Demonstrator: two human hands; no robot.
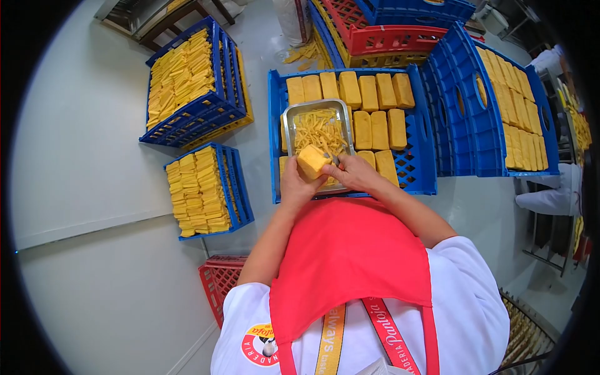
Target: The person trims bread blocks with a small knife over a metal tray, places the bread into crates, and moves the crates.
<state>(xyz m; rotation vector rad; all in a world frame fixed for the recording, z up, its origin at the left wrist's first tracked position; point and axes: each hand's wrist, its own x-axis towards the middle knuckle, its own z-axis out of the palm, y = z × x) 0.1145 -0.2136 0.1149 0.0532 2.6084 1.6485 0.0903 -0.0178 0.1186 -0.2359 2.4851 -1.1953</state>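
Observation:
A yellow block (313, 160) is held in my left hand (299, 182), tilted over a metal tray (286, 129). Close against the block's right side, my right hand (355, 173) is closed on a small knife (335, 160), of which only a little metal shows. Thin yellow trimmings (317, 129) lie heaped in the tray. The tray rests on yellow blocks inside a blue crate (425, 147). More upright blocks (369, 92) stand in rows in that crate, behind and to the right of the tray.
Blue crates of stacked yellow pieces (181, 75) (197, 194) stand at the left. At the right is a tilted blue crate (465, 119) with yellow blocks. Red and blue crates (400, 39) are piled behind. Another person's white clothing (550, 194) shows at the far right.

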